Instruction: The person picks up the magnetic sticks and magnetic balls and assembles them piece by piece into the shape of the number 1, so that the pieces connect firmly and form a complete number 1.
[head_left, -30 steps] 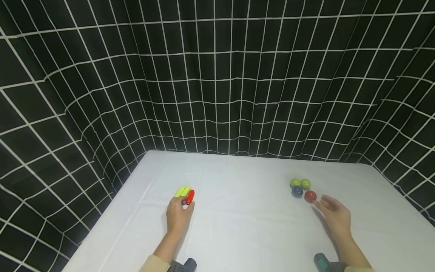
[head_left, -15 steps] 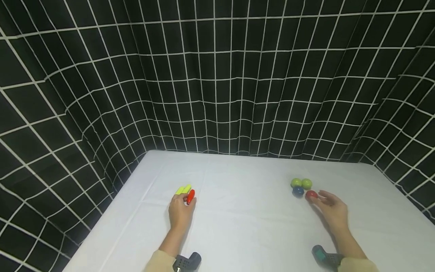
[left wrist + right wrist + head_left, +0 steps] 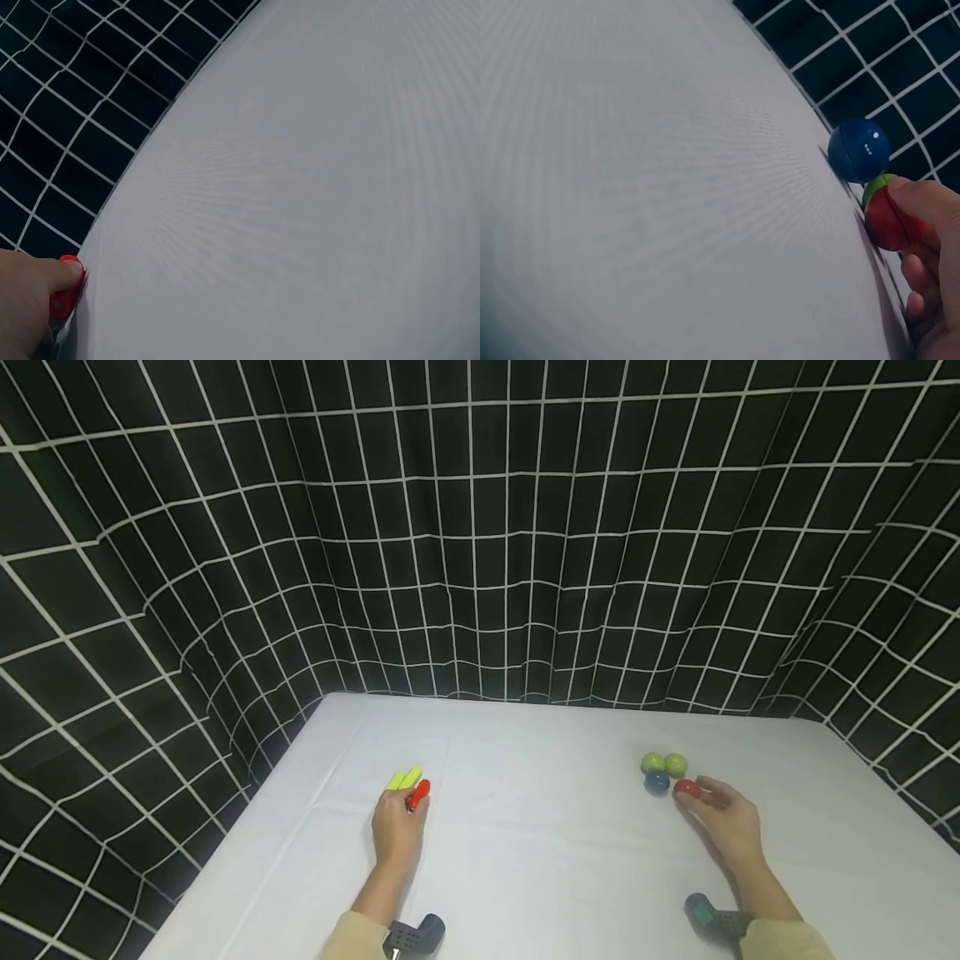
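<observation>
A white-gridded dark curtain point(image 3: 480, 527) hangs behind a white-covered bench point(image 3: 540, 877). Over the bench reach the right hand point(image 3: 729, 828) and, well apart from it, the left hand point(image 3: 396, 828). At the right are a red ball point(image 3: 686, 787), pinched in the right hand's grip, a blue ball point(image 3: 657, 782) just beside it, and two green balls point(image 3: 653, 763) beyond. At the left, the left hand's grip pinches a slim red stick point(image 3: 420, 792) near two yellow sticks point(image 3: 410, 777).

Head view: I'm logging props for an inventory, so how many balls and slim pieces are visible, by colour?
Green balls: 2
Blue ball: 1
Red ball: 1
Yellow pieces: 2
Red piece: 1
Total: 7
</observation>
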`<state>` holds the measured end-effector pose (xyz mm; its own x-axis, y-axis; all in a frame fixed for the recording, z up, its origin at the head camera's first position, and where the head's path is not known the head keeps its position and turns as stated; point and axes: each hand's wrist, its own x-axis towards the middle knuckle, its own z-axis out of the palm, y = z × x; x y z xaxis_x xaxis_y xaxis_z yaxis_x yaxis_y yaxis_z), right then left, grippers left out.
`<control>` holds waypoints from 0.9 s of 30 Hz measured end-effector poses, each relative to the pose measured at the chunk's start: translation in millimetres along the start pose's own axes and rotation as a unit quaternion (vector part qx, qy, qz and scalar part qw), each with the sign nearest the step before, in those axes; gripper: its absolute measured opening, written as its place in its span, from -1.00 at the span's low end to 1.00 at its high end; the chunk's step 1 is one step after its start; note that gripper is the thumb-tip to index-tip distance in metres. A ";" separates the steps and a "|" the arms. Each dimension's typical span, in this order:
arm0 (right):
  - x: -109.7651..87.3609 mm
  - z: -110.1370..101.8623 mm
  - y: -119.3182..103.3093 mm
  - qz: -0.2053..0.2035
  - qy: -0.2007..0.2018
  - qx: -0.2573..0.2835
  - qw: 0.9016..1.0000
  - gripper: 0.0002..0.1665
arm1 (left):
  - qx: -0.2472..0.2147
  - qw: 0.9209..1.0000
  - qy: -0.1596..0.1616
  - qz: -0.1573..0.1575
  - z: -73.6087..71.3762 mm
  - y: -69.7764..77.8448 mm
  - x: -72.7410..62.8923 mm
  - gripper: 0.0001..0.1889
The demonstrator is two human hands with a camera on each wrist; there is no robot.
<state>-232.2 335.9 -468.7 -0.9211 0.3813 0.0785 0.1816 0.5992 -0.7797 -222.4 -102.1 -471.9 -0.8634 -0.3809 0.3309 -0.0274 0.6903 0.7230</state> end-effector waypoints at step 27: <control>-2.1 2.7 1.2 -0.030 0.024 0.005 0.999 -0.28 | -0.135 0.977 -0.146 -0.079 11.5 42.3 -13.1 -0.78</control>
<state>-231.0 333.9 -471.5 -0.9129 0.3776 0.1550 0.1225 0.6159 -0.7783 -218.1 -60.9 -452.7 -0.9670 -0.2509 0.0448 -0.0712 0.4348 0.8977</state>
